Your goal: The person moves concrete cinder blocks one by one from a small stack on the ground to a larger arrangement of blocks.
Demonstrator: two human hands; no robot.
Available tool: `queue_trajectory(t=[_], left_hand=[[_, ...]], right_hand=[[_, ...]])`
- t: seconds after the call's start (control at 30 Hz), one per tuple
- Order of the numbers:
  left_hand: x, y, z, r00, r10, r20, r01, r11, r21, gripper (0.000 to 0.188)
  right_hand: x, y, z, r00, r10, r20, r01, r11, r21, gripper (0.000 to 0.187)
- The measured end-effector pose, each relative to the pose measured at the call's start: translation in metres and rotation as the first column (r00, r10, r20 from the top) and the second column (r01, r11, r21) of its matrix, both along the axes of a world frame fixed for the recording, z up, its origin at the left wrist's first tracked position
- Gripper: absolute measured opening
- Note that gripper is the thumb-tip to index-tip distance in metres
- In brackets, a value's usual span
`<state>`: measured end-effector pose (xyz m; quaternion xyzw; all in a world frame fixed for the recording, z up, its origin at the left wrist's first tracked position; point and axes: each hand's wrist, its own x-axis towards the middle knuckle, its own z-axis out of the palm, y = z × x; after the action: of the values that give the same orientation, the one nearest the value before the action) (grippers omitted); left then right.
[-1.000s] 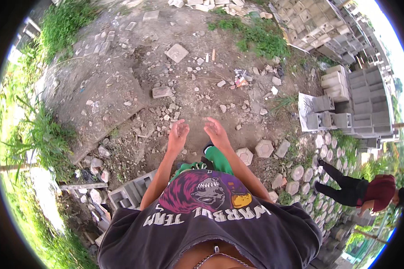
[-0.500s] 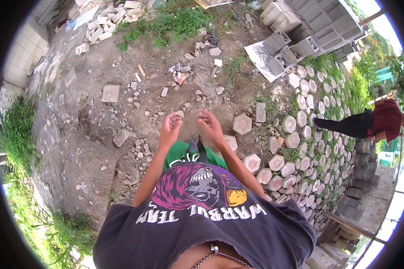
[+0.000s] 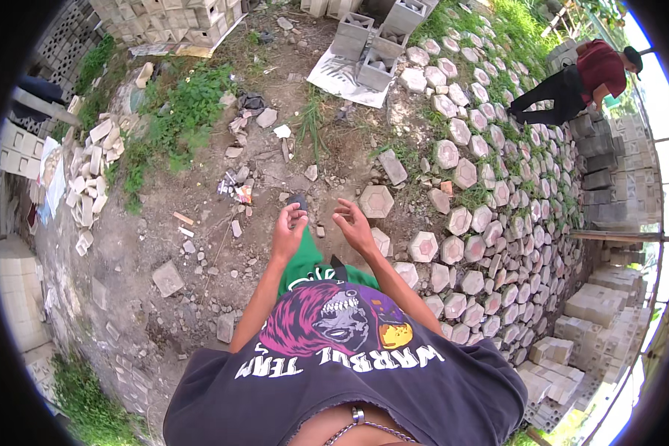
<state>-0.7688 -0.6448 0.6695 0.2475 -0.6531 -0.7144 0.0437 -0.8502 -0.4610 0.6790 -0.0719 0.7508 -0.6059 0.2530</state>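
Both of my hands are raised in front of my body, apart from each other, over the dirt ground. My left hand (image 3: 289,230) has its fingers loosely curled and apart, with nothing in it. Beside it, my right hand (image 3: 354,223) is likewise spread and bare. A hexagonal paving block (image 3: 376,201) lies on the ground just beyond my right hand. Below my hands are my green shorts (image 3: 305,256), and a dark shoe (image 3: 296,201) shows past my left fingertips. Neither hand touches any block.
Rows of hexagonal pavers (image 3: 466,172) cover the ground on the right. Hollow concrete blocks (image 3: 380,68) stand on a white sheet (image 3: 342,80) ahead. A person in a maroon shirt (image 3: 600,68) bends by stacked blocks at far right. Rubble (image 3: 89,178) lies left.
My view has swung to the right and I have stepped forward, one shoe now showing. My hands stay raised and empty. The person at the right now appears farther up in view.
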Motion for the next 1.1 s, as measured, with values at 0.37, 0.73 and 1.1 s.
queue_trajectory(t=[0.37,0.73,1.1], left_hand=[[-0.205,-0.088,0.024,0.960,-0.280,-0.019,0.278,0.958,-0.074,0.040],[-0.398,-0.065,0.008,0.905,-0.422,0.049,0.424,0.904,-0.056,0.041],[-0.604,0.003,0.062,0.917,-0.389,0.091,0.391,0.920,-0.004,0.041]], right_hand=[[-0.153,-0.082,0.035,0.976,-0.205,0.068,0.206,0.979,-0.007,0.050],[-0.322,-0.045,-0.002,0.912,-0.408,0.052,0.410,0.911,-0.041,0.049],[-0.541,0.021,0.043,0.902,-0.423,0.081,0.428,0.902,-0.051,0.049]])
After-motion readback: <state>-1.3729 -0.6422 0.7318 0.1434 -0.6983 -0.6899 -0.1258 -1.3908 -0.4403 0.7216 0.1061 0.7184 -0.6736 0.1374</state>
